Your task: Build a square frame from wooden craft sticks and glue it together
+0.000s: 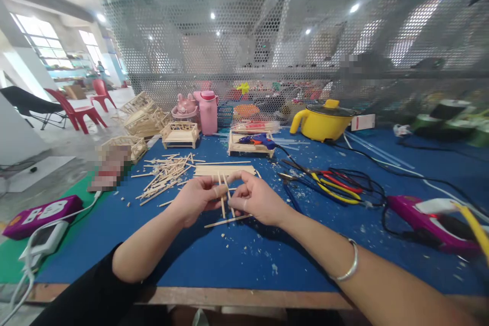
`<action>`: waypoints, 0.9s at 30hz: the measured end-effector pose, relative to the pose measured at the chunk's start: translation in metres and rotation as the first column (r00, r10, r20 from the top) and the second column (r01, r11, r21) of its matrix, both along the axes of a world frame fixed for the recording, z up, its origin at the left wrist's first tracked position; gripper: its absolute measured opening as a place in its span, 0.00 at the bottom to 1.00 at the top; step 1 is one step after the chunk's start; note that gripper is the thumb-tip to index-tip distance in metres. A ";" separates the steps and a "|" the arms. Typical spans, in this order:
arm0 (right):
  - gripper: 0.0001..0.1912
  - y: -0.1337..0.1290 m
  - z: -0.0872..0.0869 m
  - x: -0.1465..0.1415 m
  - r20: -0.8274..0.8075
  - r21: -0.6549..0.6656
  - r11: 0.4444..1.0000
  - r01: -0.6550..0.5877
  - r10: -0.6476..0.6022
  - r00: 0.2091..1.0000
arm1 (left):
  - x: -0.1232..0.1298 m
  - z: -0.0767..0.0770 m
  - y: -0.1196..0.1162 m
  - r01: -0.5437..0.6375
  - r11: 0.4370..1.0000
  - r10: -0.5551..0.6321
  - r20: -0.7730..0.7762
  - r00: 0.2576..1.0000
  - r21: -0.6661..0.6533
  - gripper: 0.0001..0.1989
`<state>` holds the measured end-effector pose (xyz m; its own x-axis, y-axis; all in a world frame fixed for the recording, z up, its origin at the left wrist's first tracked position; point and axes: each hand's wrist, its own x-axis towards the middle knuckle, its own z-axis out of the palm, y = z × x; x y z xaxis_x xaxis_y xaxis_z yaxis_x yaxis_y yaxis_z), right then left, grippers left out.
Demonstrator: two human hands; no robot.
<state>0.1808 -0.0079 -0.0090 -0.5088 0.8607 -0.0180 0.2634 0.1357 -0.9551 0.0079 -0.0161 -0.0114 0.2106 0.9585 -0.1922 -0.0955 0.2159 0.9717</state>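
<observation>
My left hand and my right hand meet over the middle of the blue table. Each pinches a thin wooden stick: the left stick and the right stick stand nearly side by side. Another wooden stick lies on the table below them. Behind the hands a row of long wooden sticks lies side by side. To the left is a loose pile of short sticks. A blue glue gun rests on a small wooden bed-like frame.
Pliers with yellow and red handles and black cables lie at the right. A yellow pot and a pink flask stand at the back. Purple power strips sit at both sides. More wooden frames are stacked back left.
</observation>
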 end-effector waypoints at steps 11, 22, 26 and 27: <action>0.19 0.016 0.007 0.057 0.670 0.059 0.996 0.064 -0.087 0.737 | -0.022 -0.012 0.003 0.118 0.981 0.038 -0.757 0.653 0.151 0.28; 0.08 0.015 0.003 0.047 0.636 0.223 0.975 -0.024 -0.127 0.761 | -0.025 -0.009 0.001 0.222 0.960 -0.006 -0.781 0.625 0.170 0.32; 0.09 0.008 0.012 0.042 0.620 0.414 0.879 -0.236 -0.082 0.780 | -0.040 -0.002 0.010 0.180 0.943 0.166 -0.863 0.476 0.280 0.25; 0.09 0.006 0.014 0.040 0.628 0.420 0.860 -0.288 -0.047 0.777 | -0.046 0.000 0.013 0.179 0.929 0.229 -0.883 0.410 0.324 0.23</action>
<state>0.2212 -0.0019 0.0047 -0.6333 0.7734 0.0302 0.7004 0.5892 -0.4028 -0.0379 -0.0035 -0.0115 0.0861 0.9945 0.0594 0.8686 -0.1042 0.4845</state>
